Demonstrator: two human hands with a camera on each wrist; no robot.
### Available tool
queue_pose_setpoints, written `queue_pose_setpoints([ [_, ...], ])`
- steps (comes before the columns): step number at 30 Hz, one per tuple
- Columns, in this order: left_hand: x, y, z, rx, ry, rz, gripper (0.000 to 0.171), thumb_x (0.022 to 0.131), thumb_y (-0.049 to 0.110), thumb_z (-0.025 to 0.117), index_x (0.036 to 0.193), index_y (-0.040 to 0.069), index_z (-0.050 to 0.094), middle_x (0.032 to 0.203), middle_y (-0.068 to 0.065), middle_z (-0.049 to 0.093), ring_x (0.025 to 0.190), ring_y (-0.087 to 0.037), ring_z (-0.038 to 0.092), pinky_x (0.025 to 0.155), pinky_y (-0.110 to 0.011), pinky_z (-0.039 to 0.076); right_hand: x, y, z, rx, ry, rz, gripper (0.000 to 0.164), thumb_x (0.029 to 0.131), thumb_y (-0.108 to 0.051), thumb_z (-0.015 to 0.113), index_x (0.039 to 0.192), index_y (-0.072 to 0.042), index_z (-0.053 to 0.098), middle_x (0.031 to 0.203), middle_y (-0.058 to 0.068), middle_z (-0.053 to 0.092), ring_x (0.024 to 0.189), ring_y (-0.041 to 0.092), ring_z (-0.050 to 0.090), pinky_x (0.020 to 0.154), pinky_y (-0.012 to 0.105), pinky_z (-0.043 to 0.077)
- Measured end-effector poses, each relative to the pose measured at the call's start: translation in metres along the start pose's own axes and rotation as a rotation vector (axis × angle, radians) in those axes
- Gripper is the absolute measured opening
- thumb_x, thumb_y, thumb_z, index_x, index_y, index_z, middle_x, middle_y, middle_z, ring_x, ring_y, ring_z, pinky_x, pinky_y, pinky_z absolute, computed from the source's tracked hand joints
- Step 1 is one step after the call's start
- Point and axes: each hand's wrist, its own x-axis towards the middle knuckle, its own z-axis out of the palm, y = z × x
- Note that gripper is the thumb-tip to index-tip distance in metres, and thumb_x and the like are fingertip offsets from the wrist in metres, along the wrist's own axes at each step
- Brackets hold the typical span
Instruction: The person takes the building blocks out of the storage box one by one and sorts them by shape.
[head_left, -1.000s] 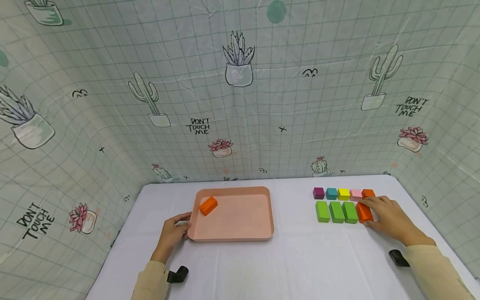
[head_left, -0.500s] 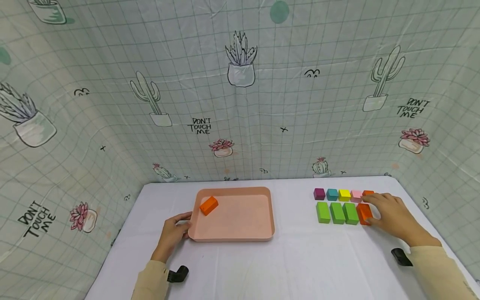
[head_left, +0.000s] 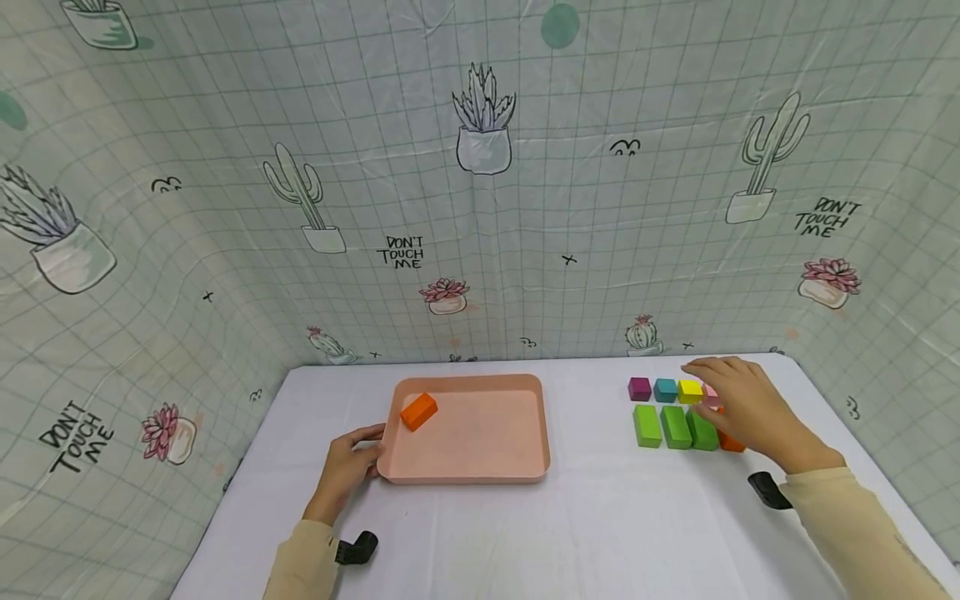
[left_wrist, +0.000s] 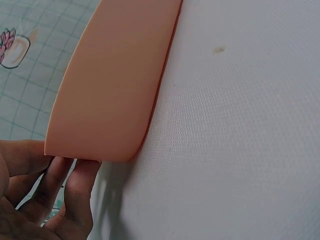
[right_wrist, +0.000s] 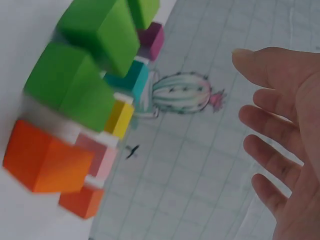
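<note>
My left hand (head_left: 347,468) touches the left wall of a pink tray (head_left: 472,480) from outside, its fingertips against that end in the left wrist view. An orange block (head_left: 418,412) lies tilted in the tray's back left part. Over the blocks on the right, my right hand (head_left: 750,408) hovers with fingers spread and nothing in its grasp. Beneath it, partly covered, are a pink cube (right_wrist: 100,157), an orange block (right_wrist: 45,157) and a smaller orange cube (right_wrist: 82,201). The yellow cube (head_left: 689,392) and a green block (head_left: 702,431) sit near its fingertips.
Left of the hand stand a purple cube (head_left: 639,388), a teal cube (head_left: 665,390) and two more green blocks, the outer green block (head_left: 647,426) at the row's end. A white-covered table (head_left: 570,517) meets a patterned cloth backdrop (head_left: 540,208).
My right hand has come away from the front-row orange block, rising and moving left over the rows. The block stays in place. My left hand holds its position at the tray.
</note>
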Motion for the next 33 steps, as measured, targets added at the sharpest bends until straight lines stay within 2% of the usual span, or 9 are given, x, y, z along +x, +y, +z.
queue_pose_setpoints([
  [8, 0.003, 0.000, 0.001, -0.012, -0.007, 0.007, 0.038, 0.103, 0.001, 0.059, 0.140, -0.006, 0.064, 0.137, -0.028, 0.061, 0.082, -0.017, 0.063, 0.062, -0.024, 0.055, 0.026, -0.029, 0.006, 0.025, 0.075, -0.145, 0.056, 0.079, -0.011, 0.091, 0.129, 0.003, 0.068, 0.127, 0.022, 0.069, 0.117, 0.046, 0.059, 0.098, 0.066, 0.045],
  [17, 0.001, 0.001, 0.000, 0.012, -0.004, -0.003, 0.038, 0.103, 0.001, 0.059, 0.140, -0.006, 0.063, 0.138, -0.028, 0.061, 0.084, -0.017, 0.063, 0.064, -0.024, 0.055, 0.051, -0.062, 0.019, 0.066, 0.039, -0.165, 0.051, 0.086, -0.014, 0.087, 0.130, 0.001, 0.069, 0.131, 0.018, 0.069, 0.121, 0.043, 0.060, 0.106, 0.062, 0.044],
  [23, -0.002, 0.001, 0.000, 0.013, -0.003, -0.016, 0.038, 0.103, 0.001, 0.059, 0.141, -0.006, 0.063, 0.140, -0.028, 0.060, 0.086, -0.018, 0.063, 0.065, -0.024, 0.055, 0.066, -0.083, 0.030, 0.059, 0.040, -0.190, 0.052, 0.086, -0.017, 0.088, 0.131, 0.001, 0.069, 0.132, 0.016, 0.068, 0.121, 0.040, 0.060, 0.107, 0.060, 0.045],
  [33, -0.002, 0.001, 0.000, -0.006, -0.012, 0.002, 0.038, 0.104, 0.000, 0.058, 0.141, -0.007, 0.062, 0.138, -0.028, 0.060, 0.083, -0.016, 0.063, 0.064, -0.023, 0.055, 0.091, -0.120, 0.041, 0.098, 0.054, -0.249, 0.049, 0.088, -0.019, 0.087, 0.131, -0.002, 0.070, 0.133, 0.013, 0.068, 0.123, 0.036, 0.060, 0.106, 0.056, 0.047],
])
